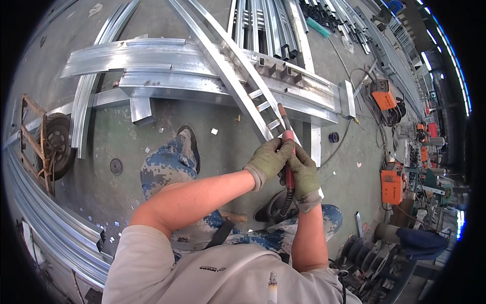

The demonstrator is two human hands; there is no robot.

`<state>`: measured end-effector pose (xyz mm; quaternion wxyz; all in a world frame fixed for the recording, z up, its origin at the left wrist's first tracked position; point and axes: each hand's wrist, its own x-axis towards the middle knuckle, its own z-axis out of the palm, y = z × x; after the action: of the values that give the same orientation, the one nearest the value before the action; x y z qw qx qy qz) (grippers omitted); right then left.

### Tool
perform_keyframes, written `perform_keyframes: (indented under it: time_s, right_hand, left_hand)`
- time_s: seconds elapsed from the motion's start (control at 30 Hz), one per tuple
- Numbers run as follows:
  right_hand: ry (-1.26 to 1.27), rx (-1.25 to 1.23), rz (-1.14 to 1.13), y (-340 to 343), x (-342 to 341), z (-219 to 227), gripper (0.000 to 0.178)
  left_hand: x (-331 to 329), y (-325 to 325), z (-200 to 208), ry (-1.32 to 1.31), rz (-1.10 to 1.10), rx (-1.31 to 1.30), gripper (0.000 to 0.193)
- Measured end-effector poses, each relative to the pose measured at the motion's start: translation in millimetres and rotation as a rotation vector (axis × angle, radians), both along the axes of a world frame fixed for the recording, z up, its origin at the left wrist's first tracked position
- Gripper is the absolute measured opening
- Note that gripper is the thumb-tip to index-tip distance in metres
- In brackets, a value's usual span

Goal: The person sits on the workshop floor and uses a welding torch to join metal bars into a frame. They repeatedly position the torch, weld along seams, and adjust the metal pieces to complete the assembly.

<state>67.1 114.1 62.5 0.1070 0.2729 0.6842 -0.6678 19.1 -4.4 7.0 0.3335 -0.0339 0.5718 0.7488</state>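
Observation:
Both my hands wear green work gloves and meet at a welding torch (288,136) with a red handle, a copper-coloured nozzle and a coiled cable guard. My left hand (267,158) closes its fingers on the torch's front part. Around the handle, from the right, wraps my right hand (305,175). The nozzle points away from me, over a ladder-like steel frame (238,93) of two long tubes joined by short crosspieces. This frame slopes across stacked steel channels (172,81). Whether the nozzle touches the metal, I cannot tell.
At left stand a wheeled cart's tyre (58,144) and long steel profiles (55,202). Orange machines (391,186) and cables are at right. More square tubes (263,25) lie at the far side. A wooden handle (234,217) shows between my legs; metal scraps dot the floor.

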Motion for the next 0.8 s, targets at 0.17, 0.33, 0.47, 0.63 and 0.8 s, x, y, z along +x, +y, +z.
perform_keyframes:
  time_s: [0.17,0.33,0.47,0.63,0.8]
  right_hand:
    - [0.003,0.0,0.047,-3,-7,-3,0.05]
    - [-0.038,0.026,0.048,-6,-10,-11,0.051]
    - [-0.063,0.021,0.055,-4,-12,-11,0.049]
    - [-0.039,-0.005,0.073,-1,-13,-14,0.049]
    - [-0.053,0.013,0.058,-2,-16,-15,0.048]
  left_hand:
    - [-3,1,-5,-0.073,0.035,-0.02,0.046]
    - [-2,1,-15,-0.064,0.093,-0.04,0.046]
    - [-3,5,-21,-0.021,0.121,-0.059,0.042]
    - [-3,9,-24,-0.015,0.147,-0.074,0.041]
    - [-6,5,-17,-0.026,0.128,-0.095,0.04]
